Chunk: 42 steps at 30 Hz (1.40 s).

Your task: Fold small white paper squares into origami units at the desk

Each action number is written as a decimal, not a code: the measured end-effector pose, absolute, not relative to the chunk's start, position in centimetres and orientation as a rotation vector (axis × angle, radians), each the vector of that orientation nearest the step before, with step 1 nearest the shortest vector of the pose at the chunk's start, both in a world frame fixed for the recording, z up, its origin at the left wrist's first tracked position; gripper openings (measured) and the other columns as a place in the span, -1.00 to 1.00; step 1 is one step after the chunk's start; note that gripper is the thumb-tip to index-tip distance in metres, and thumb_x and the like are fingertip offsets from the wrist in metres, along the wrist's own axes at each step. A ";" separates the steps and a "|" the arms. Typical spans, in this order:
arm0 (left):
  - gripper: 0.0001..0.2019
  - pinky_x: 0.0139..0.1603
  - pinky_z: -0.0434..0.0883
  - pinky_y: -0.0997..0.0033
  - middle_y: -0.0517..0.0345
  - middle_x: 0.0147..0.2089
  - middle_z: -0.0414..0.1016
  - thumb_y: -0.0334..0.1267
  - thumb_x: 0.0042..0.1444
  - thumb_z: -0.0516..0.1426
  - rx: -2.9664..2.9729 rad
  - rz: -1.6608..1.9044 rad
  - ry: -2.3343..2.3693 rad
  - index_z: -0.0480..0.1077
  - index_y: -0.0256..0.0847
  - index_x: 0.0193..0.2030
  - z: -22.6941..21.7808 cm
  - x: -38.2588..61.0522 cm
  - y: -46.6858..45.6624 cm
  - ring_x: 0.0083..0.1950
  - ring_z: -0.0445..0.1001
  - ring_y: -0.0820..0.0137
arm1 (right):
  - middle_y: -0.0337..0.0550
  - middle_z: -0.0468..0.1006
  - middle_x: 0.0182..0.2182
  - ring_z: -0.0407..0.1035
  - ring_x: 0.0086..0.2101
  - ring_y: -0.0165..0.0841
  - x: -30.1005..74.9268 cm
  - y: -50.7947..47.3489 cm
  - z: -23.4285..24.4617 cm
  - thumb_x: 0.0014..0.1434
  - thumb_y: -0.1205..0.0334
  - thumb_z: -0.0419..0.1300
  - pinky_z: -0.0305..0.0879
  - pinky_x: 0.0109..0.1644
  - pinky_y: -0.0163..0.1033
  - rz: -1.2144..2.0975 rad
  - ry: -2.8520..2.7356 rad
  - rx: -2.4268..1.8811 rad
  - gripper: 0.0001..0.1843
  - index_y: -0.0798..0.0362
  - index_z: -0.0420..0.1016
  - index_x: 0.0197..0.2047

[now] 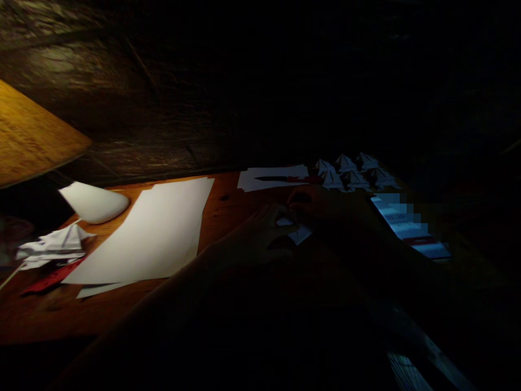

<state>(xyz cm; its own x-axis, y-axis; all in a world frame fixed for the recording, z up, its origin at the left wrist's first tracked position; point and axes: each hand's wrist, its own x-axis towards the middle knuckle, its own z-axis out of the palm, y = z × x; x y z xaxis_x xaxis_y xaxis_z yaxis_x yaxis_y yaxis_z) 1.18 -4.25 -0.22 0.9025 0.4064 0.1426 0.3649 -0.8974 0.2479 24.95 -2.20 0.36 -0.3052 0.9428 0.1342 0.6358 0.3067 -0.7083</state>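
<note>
Folded paper (301, 235), perhaps a bowl (15, 232)

A lit phone (409, 228) lies at right, a rounded white object (97, 204) at left.

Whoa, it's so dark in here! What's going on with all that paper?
A person is working on a small piece of white paper on a wooden table. The left hand touches it, and the right hand is close by; it's too dark to see its grip. Folded paper shapes sit in rows behind, beside a knife lying on some paper sheets. Bigger sheets lie to the left.
</note>
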 end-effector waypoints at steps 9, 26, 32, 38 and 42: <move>-0.39 0.26 0.35 -0.11 -0.04 0.22 0.18 0.09 0.24 0.20 2.909 0.241 0.631 0.25 0.08 0.40 -0.4 1.1 -4.1 0.25 0.23 0.04 | -0.02 0.69 -0.16 0.58 -0.21 -0.28 24.5 -2.2 -0.1 0.11 0.46 0.28 0.46 -0.20 -0.26 0.888 -1.924 -1.379 -0.82 0.08 0.60 -0.21; -0.42 0.31 0.29 -0.12 -0.03 0.37 0.18 0.03 0.28 0.18 2.909 0.222 0.573 0.20 0.03 0.40 0.2 1.4 -4.2 0.34 0.20 0.05 | -0.10 0.70 -0.27 0.52 -0.33 -0.30 25.0 -2.3 0.0 0.08 0.29 0.31 0.34 -0.28 -0.26 0.584 -2.054 -1.481 -0.87 0.04 0.70 -0.29; -0.40 0.31 0.30 -0.10 -0.01 0.35 0.24 0.04 0.27 0.18 2.861 0.245 0.596 0.17 0.05 0.40 0.3 1.4 -4.4 0.31 0.25 0.07 | -0.10 0.69 -0.32 0.51 -0.37 -0.31 25.3 -1.9 -0.2 0.07 0.22 0.30 0.34 -0.30 -0.23 0.642 -2.056 -1.452 -0.84 0.05 0.71 -0.32; -0.40 0.33 0.27 -0.08 -0.02 0.36 0.29 -0.01 0.24 0.23 2.875 0.306 0.549 0.21 -0.01 0.37 0.5 1.4 -4.4 0.35 0.25 0.07 | -0.09 0.69 -0.34 0.50 -0.38 -0.32 25.4 -1.6 -0.4 0.05 0.21 0.31 0.35 -0.28 -0.22 0.677 -2.054 -1.425 -0.84 0.06 0.71 -0.32; -0.72 0.23 0.32 0.02 0.05 0.16 0.49 -0.20 0.33 0.12 2.833 0.396 0.534 0.40 -0.10 0.15 0.4 1.7 -4.1 0.19 0.41 0.18 | -0.11 0.69 -0.33 0.50 -0.37 -0.32 25.4 -1.7 -0.3 0.05 0.21 0.31 0.33 -0.31 -0.25 0.691 -2.051 -1.413 -0.84 0.06 0.70 -0.31</move>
